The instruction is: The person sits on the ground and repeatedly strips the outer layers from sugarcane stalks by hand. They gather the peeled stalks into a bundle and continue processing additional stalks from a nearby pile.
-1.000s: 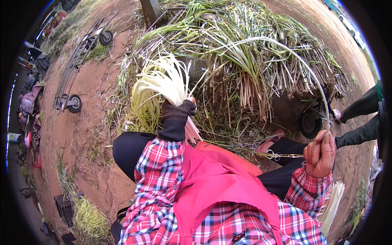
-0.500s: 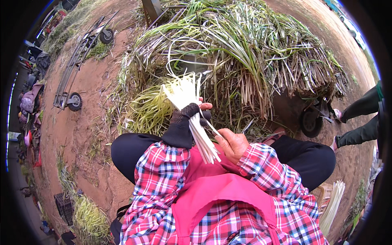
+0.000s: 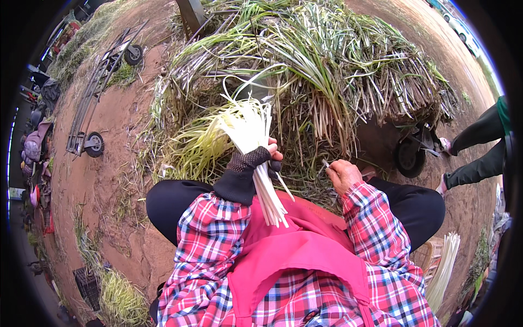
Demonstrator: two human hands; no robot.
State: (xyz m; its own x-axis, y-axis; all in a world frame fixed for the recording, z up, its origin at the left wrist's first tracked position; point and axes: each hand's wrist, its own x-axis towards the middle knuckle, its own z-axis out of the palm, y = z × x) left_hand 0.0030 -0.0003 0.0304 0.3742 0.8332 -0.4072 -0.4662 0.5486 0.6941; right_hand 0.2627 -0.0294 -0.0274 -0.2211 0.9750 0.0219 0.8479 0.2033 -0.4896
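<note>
My left hand [image 3: 255,162], in a dark fingerless glove, is closed around a bundle of pale vegetable stalks [image 3: 245,126]. The cut-looking white ends [image 3: 271,210] hang toward my lap, and the yellowish leafy tops fan out away from me. One stalk sticks out a little to the right of the others. My bare right hand [image 3: 343,175] is apart from the bundle, over by my right knee. Its thumb and fingers are pinched on a small pale scrap [image 3: 326,163], too small to make out well.
A large heap of long green leaves [image 3: 321,65] lies ahead on a wheeled cart, its wheel [image 3: 409,158] at the right. Yellow leaves [image 3: 199,144] lie beside my left hand. More pale stalks [image 3: 444,270] lean by a crate at lower right. Another person's legs [image 3: 479,133] stand at right.
My right hand has moved away from the bundle, to the right and outward, with the small pale scrap. My left hand keeps its hold on the stalks in nearly the same place.
</note>
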